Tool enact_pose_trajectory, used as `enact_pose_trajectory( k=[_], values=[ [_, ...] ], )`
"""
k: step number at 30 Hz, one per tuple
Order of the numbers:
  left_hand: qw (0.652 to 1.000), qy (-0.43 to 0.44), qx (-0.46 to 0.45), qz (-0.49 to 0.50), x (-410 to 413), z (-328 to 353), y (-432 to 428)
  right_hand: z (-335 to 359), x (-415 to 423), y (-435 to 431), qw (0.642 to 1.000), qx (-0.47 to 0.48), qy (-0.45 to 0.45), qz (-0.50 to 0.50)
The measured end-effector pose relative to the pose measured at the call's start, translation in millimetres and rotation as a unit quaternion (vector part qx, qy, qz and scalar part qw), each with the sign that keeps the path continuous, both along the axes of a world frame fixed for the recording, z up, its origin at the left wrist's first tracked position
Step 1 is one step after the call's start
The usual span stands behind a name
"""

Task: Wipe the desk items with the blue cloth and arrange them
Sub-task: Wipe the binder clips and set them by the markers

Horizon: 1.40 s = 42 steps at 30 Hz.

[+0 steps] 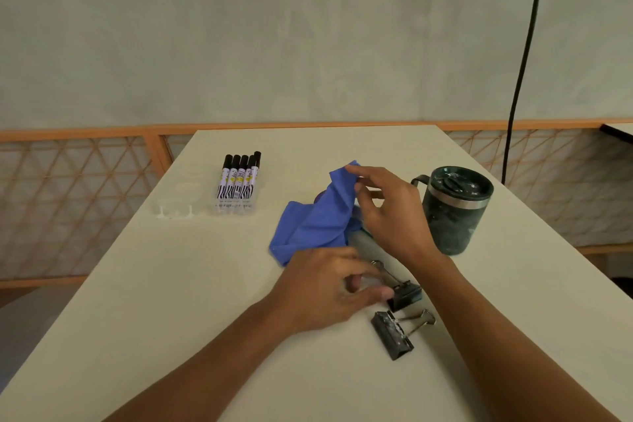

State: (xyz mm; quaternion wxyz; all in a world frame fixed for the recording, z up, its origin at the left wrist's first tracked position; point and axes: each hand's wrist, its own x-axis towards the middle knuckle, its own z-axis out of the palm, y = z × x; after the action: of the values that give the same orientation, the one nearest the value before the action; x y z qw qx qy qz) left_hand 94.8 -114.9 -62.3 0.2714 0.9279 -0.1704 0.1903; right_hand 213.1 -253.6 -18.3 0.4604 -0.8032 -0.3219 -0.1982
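Pinching the top corner of the blue cloth (pixel 315 223) between thumb and fingertips, the right hand (pixel 394 216) holds that corner lifted. The rest of the cloth lies crumpled on the middle of the desk (pixel 171 284). It is a plain, soft, thin blue fabric, folded over itself, and its near edge is draped over one end of a grey object (pixel 364 241) I cannot identify.

The left hand (pixel 329 288) sits just in front of the cloth with its fingers curled and its thumb against the black body of a binder clip (pixel 406 295). I cannot tell whether it actually grips the clip. A second binder clip (pixel 394 336) lies just nearer, apart from the hand.

The main risk, as I judge it, is the dark green mug (pixel 452 209) standing close by the right wrist. A wide sweep of the cloth or forearm could knock it toward the desk's right edge. Dragging the cloth could also pull the half-covered grey object along or scatter the clips. The markers (pixel 239 181), lined up in a clear tray (pixel 178 209) well to the left, look safely out of reach.
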Motion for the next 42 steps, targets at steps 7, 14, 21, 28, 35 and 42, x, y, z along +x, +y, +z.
enact_pose_trajectory(
  k=[7,14,21,28,35,42],
  values=[
    [0.999,-0.004,0.048,-0.004,-5,5,3,-1,-1,0,0.999,-0.024,-0.032,-0.008],
    [0.999,0.036,0.04,-0.004,-10,10,32,-2,-1,-1,0.998,-0.036,-0.049,-0.003],
    [0.995,0.084,0.036,-0.026,-9,17,46,-5,-1,1,0.998,-0.04,-0.051,0.008],
    [0.992,0.102,-0.071,-0.02,-10,22,61,-4,-8,5,0.999,-0.004,-0.033,0.019],
    [0.96,0.095,-0.256,0.065,-10,35,99,10,-18,6,0.985,0.129,0.107,0.034],
    [0.883,0.028,-0.451,0.124,-5,44,118,4,-24,15,0.953,0.196,0.196,0.125]
  ],
)
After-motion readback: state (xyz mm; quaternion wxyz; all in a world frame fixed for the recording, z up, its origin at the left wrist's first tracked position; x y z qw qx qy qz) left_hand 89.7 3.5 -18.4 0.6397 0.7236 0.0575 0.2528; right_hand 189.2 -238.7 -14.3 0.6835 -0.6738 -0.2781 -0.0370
